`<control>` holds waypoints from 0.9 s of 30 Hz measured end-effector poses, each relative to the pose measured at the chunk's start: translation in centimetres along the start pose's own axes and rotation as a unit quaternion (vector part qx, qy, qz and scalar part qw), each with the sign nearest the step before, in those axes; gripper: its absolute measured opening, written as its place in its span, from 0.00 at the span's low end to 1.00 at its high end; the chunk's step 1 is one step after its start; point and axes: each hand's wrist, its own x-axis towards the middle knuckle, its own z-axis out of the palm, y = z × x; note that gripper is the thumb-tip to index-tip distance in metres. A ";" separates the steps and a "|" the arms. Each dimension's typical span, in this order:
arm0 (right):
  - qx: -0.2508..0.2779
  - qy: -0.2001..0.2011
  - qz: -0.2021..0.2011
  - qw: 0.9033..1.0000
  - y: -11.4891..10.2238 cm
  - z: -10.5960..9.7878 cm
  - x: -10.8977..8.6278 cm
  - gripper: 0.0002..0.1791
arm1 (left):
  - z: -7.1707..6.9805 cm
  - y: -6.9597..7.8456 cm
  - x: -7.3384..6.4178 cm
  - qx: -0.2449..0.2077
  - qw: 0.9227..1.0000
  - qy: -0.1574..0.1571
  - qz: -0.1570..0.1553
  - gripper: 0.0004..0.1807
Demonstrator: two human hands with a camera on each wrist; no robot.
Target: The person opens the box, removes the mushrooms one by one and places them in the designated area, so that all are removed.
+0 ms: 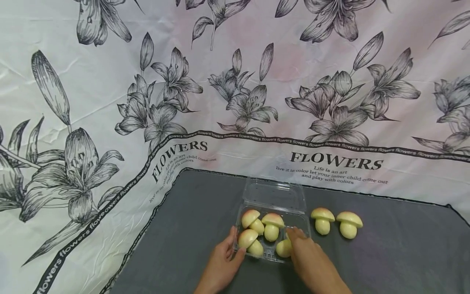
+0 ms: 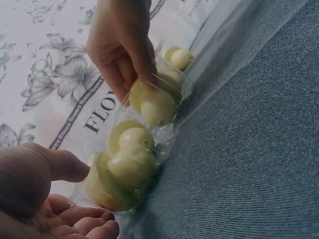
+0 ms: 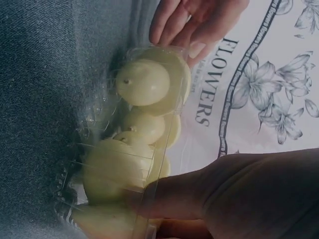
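Note:
A clear plastic clamshell box (image 1: 297,220) sits on the dark cloth, its lid (image 1: 274,196) folded back. My left hand (image 1: 222,259) grips the box's left edge, thumb at the rim and fingers outside the wall. Inside, my right hand (image 1: 310,257) holds a yellow mushroom (image 1: 283,248) at the right end; the hand covers part of it. Three mushrooms with reddish caps lie in the box's left and middle: an upper-left mushroom (image 1: 251,220), a middle mushroom (image 1: 273,226) and a lower-left mushroom (image 1: 251,242). In the right wrist view, the right thumb (image 3: 174,196) presses against the held mushroom (image 3: 114,169).
Two more mushrooms, a nearer-to-box one (image 1: 323,220) and an outer one (image 1: 349,224), stand on the dark cloth (image 1: 396,245) right of the box. A white flower-printed sheet (image 1: 257,159) rises behind and to the left.

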 end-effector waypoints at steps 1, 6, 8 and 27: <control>-0.004 0.003 -0.003 1.000 0.0 0.1 0.0 0.24 | 0.0 0.0 0.0 0.001 1.000 0.000 -0.003 0.44; -0.009 0.026 -0.022 0.999 0.2 0.0 -0.3 0.31 | -0.1 -0.1 0.0 0.002 1.000 -0.001 -0.008 0.45; 0.000 0.033 -0.025 0.999 0.2 -0.1 -0.3 0.36 | -0.1 -0.1 0.0 0.003 1.000 -0.001 -0.003 0.44; 0.053 0.177 -0.094 0.978 1.8 -1.1 -1.0 0.54 | 0.0 0.2 0.0 0.008 1.000 0.009 0.005 0.44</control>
